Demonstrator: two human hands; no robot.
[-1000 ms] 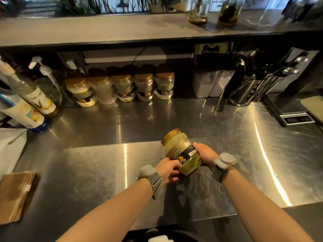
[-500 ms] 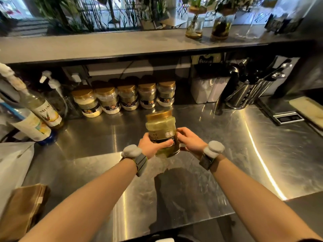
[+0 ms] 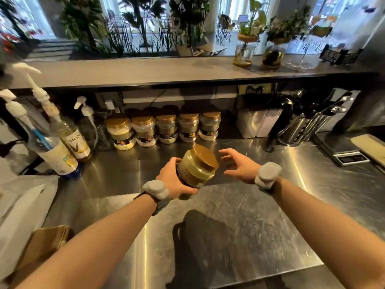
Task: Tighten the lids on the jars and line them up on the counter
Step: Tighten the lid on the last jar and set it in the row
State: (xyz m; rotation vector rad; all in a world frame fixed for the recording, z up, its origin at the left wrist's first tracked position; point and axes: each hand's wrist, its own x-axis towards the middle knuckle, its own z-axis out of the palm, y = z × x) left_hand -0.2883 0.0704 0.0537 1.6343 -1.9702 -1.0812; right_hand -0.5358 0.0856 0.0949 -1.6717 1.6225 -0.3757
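Changed: half a second back both hands were on it and it stood straight up. Now the right hand has come off, and the clear round jar of yellow-green stuff is tipped over to the right.
Head view, jar: up in the air over the scratched stainless steel counter, not touching it. Its flat gold lid is on and points up and right, towards the free hand.
Left hand: wrapped round the jar's lower body, fingers curling under the base, grey band on the wrist.
Right hand: spread wide, fingers loosely bent, holding nothing. It's just beside the lid but clear of it.
Back row: five matching gold-lidded jars standing side by side at the back of the counter, well apart from the held one.
Left edge: pump-top syrup bottles.
Right edge: shiny steel utensil holder and a small digital scale.
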